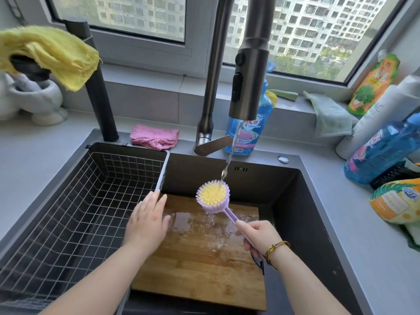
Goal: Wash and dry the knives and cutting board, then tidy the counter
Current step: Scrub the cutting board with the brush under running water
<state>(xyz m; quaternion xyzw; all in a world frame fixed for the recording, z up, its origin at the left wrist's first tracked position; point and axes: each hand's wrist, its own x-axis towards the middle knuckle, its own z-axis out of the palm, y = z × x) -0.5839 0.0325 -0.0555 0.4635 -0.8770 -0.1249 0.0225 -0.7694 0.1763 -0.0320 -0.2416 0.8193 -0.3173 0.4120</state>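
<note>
Head view, looking down into a dark sink [272, 185]. Wooden cutting board [200, 264] lying flat in the sink, wet, left edge just beside the wire basket [79, 212]; open basin room behind the board and to its right. Left grip [145, 226] wide, fingers straight, resting on the board's far left corner. Right grip [259, 237] curled round the handle of a lilac brush [212, 196], yellow bristles up under the faucet [248, 64] stream. Blue bottle [248, 135] behind the sink, Chinese label too small to read.
</note>
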